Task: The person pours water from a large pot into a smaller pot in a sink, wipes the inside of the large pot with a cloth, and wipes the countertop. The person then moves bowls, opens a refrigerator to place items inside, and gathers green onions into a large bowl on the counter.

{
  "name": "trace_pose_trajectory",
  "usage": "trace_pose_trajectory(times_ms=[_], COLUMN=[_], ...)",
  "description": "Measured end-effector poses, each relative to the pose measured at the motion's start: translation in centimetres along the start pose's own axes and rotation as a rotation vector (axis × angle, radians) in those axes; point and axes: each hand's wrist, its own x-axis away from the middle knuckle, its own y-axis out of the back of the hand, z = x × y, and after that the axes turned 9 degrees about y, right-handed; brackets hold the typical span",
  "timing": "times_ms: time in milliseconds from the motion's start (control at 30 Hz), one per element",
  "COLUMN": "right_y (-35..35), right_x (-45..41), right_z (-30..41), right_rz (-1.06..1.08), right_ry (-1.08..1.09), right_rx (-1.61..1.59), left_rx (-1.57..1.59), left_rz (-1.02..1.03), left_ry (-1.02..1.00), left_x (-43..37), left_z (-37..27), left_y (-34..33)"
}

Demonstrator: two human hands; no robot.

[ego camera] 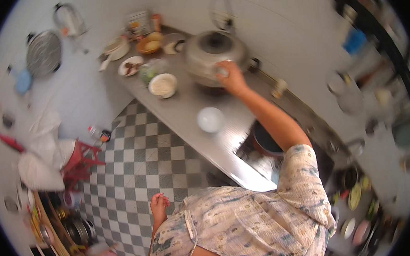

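My right hand [232, 78] reaches across the steel counter [185, 109], in front of a large round metal pot [194, 58] with a dark-centred lid [216, 42]. Between its fingers is a small pale object [223, 71], too blurred to name. A white bowl [210, 119] rests on the counter below that hand. To the left stands a white bowl of pale flour-like food [163, 85], beside a plastic bag with something green [149, 73]. My left hand [159, 205] hangs low over the checkered floor, fingers loosely curled and apart, holding nothing.
A dark pan [268, 137] sits on the gas stove [244, 150] under my right forearm. Farther left are a plate with brown pieces [130, 66], orange bowls [149, 45] and a white handled pot [115, 49]. A red stool [81, 159] and bottle [99, 133] stand by the wall.
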Motion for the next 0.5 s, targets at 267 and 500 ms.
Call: trace_pose_trajectory(times_ms=[267,500], right_y=[14.5,38.1], right_x=[25.9,48.2], right_z=[5.1,6.9], right_rz=[-0.088,-0.901], right_ry=[-0.413,-0.650], right_rx=[-0.148,0.218], left_rx=[-0.367,-0.634], left_rz=[0.370,0.660], left_ry=[0.146,0.198], left_x=[-0.1,2.2], left_z=[2.5,6.5], left_y=[-6.3,-17.8])
